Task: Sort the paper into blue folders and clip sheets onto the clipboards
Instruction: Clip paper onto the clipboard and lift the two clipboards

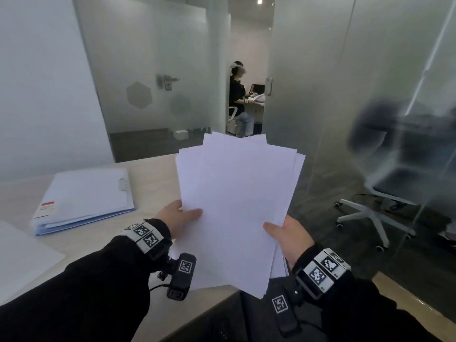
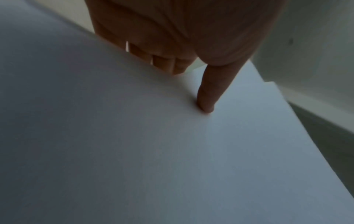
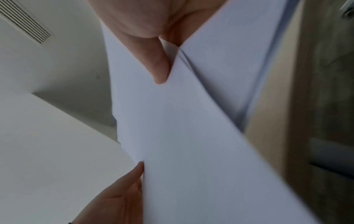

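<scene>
A fanned stack of white paper sheets (image 1: pixel 237 203) is held up in front of me, above the table's right corner. My left hand (image 1: pixel 177 217) pinches its left edge, thumb on top and fingers behind. My right hand (image 1: pixel 287 233) grips the lower right edge, thumb on the top sheet. The left wrist view shows my left thumb (image 2: pixel 208 97) pressed on the paper (image 2: pixel 172 151). From the right wrist camera, the right thumb (image 3: pixel 157 65) lies on the sheets (image 3: pixel 191 136). A blue folder (image 1: pixel 84 198) lies shut on the table (image 1: pixel 153 178) to the left.
Another white sheet (image 1: pixel 22 257) lies at the table's near left edge. Frosted glass walls and a door stand behind the table. An office chair (image 1: pixel 385 193) stands beyond the glass on the right. A person (image 1: pixel 239 99) sits in the far room.
</scene>
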The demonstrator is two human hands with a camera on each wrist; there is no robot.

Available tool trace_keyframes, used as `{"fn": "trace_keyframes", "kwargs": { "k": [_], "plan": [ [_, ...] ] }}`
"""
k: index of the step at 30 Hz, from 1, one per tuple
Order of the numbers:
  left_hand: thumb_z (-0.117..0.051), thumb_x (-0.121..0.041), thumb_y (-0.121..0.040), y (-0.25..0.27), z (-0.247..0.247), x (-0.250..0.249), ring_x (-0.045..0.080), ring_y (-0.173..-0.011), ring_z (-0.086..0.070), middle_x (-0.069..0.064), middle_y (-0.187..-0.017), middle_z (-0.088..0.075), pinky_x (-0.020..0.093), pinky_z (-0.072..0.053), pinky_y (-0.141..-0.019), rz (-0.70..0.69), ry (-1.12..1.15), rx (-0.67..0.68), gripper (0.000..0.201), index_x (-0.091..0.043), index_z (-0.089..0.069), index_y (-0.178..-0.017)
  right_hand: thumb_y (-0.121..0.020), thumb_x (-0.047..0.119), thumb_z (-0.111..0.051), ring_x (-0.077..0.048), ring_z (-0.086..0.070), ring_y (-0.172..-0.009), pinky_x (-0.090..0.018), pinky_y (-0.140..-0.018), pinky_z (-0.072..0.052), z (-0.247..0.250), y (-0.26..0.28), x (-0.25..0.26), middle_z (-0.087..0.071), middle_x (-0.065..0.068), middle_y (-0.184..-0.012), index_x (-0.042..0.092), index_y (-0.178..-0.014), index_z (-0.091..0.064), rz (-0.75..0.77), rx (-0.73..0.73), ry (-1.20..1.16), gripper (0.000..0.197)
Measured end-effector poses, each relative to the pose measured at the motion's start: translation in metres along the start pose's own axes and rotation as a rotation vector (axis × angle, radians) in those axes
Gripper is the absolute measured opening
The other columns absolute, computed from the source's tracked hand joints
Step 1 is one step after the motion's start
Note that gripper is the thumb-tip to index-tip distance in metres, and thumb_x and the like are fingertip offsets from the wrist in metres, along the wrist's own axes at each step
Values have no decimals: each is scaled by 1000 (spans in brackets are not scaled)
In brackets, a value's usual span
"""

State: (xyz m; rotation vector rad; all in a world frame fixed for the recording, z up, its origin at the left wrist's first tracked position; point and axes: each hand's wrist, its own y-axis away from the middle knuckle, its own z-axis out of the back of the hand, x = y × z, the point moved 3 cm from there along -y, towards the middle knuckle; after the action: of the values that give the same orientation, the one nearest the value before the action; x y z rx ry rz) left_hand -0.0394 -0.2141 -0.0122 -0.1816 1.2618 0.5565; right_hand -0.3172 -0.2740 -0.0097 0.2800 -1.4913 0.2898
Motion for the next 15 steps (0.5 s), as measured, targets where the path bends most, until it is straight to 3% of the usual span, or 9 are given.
{"fn": "trace_keyframes", "kwargs": {
  "k": [2,4,7,10,12,15],
  "plan": [
    [-75,-50,-49,7,23,-11,30,-97,-70,6,-104,-74,52,-54,-92,-83,84,-71,59,-21,-67,-100,-93,2,-55,-6,-73,-78,-19,-66,-56,-17,-5,14,-75,4,-91,13,-105,-68,51,34,-76,21],
    [-75,-41,-55,15,44,-23,35,-99,-69,9,-102,-74,54,-52,-93,-164,186,-114,44,-20,-68,-94,-94,2,-55,-1,-72,-72,-12,-58,-52,-34,-12,29,-73,6,-88,12,-103,-67,112,43,-114,19],
    [-74,-30,-61,27,71,-40,37,-104,-67,13,-109,-73,57,-48,-97,-266,299,-158,43,-19,-68,-102,-94,14,-57,-12,-73,-88,-22,-70,-54,-57,-25,48,-76,5,-91,20,-98,-70,178,35,-116,15],
    [-65,-13,-67,39,86,-47,37,-106,-65,13,-110,-72,53,-48,-99,-309,377,-181,33,-22,-70,-98,-94,24,-57,-2,-72,-83,-19,-69,-52,-75,-34,58,-77,15,-87,27,-96,-69,221,51,-127,13],
    [-57,-4,-64,45,86,-47,32,-99,-66,9,-103,-72,46,-51,-92,-320,401,-157,40,-22,-70,-98,-94,28,-58,2,-71,-79,-16,-66,-51,-84,-35,60,-76,18,-85,26,-101,-69,231,62,-128,14],
    [-50,2,-59,51,79,-42,23,-85,-65,6,-93,-71,34,-52,-78,-321,437,-115,52,-15,-66,-105,-93,28,-59,-8,-73,-89,-28,-77,-56,-92,-34,57,-77,8,-95,21,-106,-70,230,69,-133,19]
  ]
}}
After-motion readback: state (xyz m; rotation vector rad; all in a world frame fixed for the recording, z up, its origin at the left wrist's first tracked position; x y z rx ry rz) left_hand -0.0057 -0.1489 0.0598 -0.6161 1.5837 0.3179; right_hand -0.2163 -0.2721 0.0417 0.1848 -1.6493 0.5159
